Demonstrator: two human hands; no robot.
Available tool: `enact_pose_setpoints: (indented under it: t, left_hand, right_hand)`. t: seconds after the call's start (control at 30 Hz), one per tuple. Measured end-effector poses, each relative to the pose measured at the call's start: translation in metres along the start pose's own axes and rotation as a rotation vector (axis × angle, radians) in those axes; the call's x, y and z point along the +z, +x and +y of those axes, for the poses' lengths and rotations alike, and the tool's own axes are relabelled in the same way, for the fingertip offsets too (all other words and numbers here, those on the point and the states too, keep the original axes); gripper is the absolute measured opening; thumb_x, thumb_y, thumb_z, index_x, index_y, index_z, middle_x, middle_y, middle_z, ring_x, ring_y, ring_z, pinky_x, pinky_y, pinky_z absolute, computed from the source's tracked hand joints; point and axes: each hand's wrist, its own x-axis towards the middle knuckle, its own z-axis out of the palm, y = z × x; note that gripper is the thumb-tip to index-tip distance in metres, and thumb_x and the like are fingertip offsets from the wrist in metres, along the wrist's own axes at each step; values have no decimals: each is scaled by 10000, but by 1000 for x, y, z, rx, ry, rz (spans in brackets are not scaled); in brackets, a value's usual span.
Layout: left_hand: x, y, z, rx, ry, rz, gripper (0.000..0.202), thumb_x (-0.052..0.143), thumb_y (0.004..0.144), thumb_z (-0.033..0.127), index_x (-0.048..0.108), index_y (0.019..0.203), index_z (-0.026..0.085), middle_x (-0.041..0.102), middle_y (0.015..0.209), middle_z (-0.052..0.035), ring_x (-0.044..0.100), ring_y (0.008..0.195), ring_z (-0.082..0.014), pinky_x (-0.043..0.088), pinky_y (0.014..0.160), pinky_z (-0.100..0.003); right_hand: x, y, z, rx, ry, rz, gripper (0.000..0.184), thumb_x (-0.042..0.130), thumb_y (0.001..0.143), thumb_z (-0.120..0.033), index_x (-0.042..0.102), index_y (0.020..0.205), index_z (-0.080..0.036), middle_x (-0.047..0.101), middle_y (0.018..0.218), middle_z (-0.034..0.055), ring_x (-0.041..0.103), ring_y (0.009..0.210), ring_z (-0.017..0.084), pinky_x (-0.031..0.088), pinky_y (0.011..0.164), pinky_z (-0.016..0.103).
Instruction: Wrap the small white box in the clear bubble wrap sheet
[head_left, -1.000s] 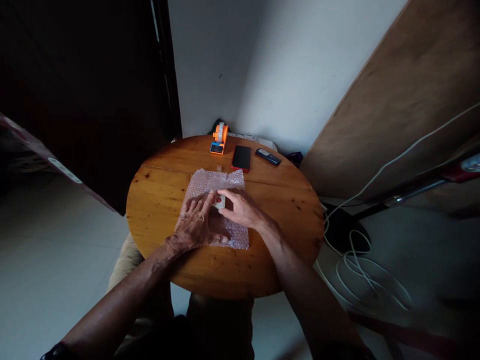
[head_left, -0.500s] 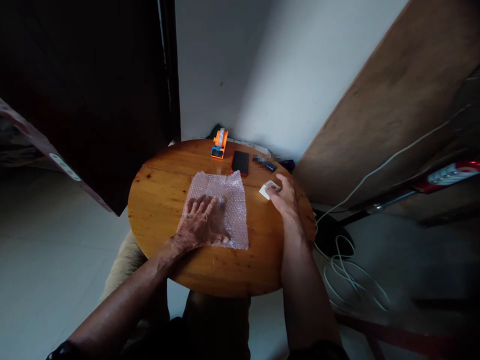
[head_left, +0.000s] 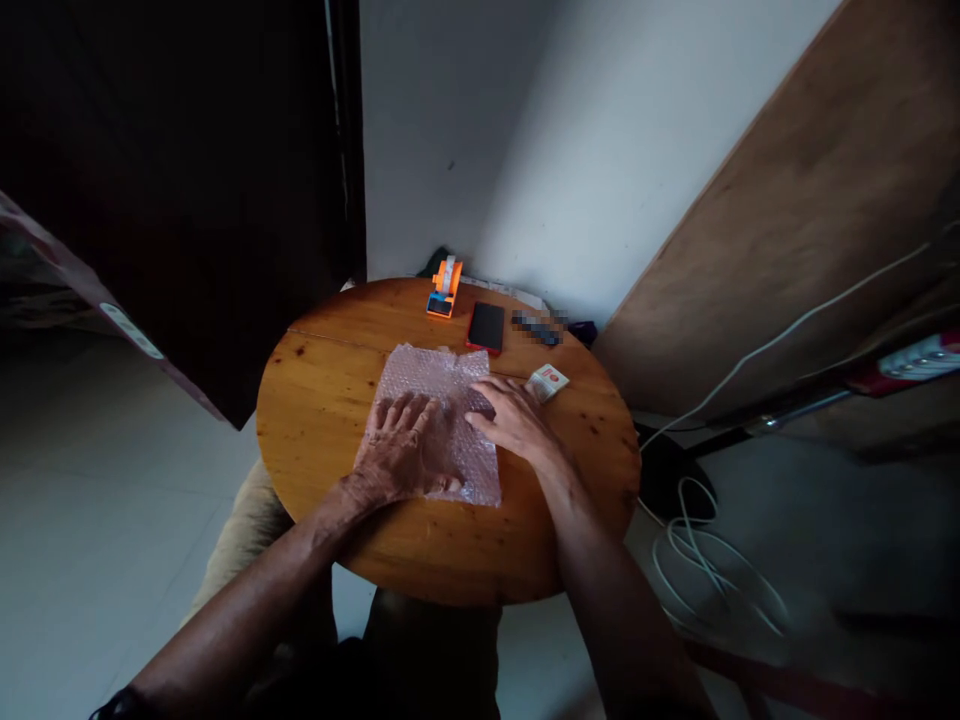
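Observation:
A sheet of bubble wrap (head_left: 435, 385) lies flat on the round wooden table (head_left: 330, 400). My left hand (head_left: 394, 450) rests on its near left part, fingers stretched flat. Fingers spread, my right hand (head_left: 514, 420) lies flat on the sheet's right edge. A small white box with a red mark (head_left: 547, 381) lies on the table just right of my right hand, apart from it.
At the table's far side stand an orange tape dispenser (head_left: 444, 287), a black phone (head_left: 486, 327) and a small dark remote-like object (head_left: 536, 327). A wooden board (head_left: 787, 190) leans on the wall at right. White cables (head_left: 705, 560) lie on the floor.
My right hand carried the small white box off the bubble wrap, set it down on the table at right, then came back to the sheet's right edge. The left hand stayed.

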Motion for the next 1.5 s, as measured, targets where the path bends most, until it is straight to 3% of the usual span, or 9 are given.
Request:
enact_pose_setpoints:
  t: [0.13,0.37,0.57,0.7,0.9,1.2,1.27,1.4,1.5]
  left_hand:
    - [0,-1,0,-11,-3,-8,1124,630,676,808,333,1532,142,358,1582,-179,251,1480,-377,102,1221,-559]
    - [-5,-1,-2,11,-11,-49,1015,631,743,734,342,1527,158,349,1590,-169,239,1488,-377,114,1214,-586]
    - [-29,7,-11,-55,-47,-144,742,597,860,540,392,1495,217,378,1580,-129,317,1468,-327,270,1192,-515]
    - [-43,24,-11,-27,44,-138,632,574,896,452,452,1456,186,381,1574,-146,316,1467,-335,280,1186,-526]
    - [-29,45,-8,-114,104,-173,568,525,916,516,502,1408,232,418,1554,-121,338,1449,-336,256,1176,-561]
    - [-21,41,-3,-239,155,-142,631,521,889,585,473,1424,253,366,1583,-140,281,1467,-368,176,1139,-708]
    - [-23,38,5,-190,139,-145,611,520,903,562,480,1425,247,383,1573,-141,287,1467,-371,168,1159,-684]
    - [-24,34,28,50,80,-174,619,530,918,520,460,1446,204,310,1609,-163,222,1502,-368,159,1195,-619]
    - [-19,37,41,115,6,-218,678,546,910,513,388,1493,205,302,1611,-164,214,1505,-373,176,1190,-619]
  right_hand:
    - [-3,0,13,32,47,-72,443,653,873,-330,630,1278,-151,581,1411,136,538,1297,300,380,1106,481]
    - [-5,1,12,59,14,-81,446,641,887,-340,634,1282,-133,573,1419,155,541,1310,298,380,1118,470]
    - [-2,1,18,50,38,-74,415,644,877,-320,654,1255,-148,577,1417,149,552,1303,288,399,1112,436]
    - [0,0,20,41,45,-68,414,651,868,-328,658,1245,-156,582,1412,141,549,1303,286,395,1110,426]
    - [2,0,19,17,24,-47,343,608,894,-302,669,1206,-173,634,1341,120,581,1239,270,416,1050,407]
    - [-1,0,3,87,-74,-17,277,492,957,-243,660,1170,-188,619,1361,99,543,1232,280,356,1007,456]
    - [-1,0,4,82,-63,-17,275,491,960,-252,660,1167,-188,622,1356,101,545,1223,282,359,994,452]
    - [0,1,6,66,-46,-1,276,461,962,-228,678,1125,-180,647,1313,115,548,1211,303,361,975,468]
    - [-1,1,7,80,-11,19,305,424,953,-170,693,1095,-194,666,1282,112,555,1198,296,353,991,472]
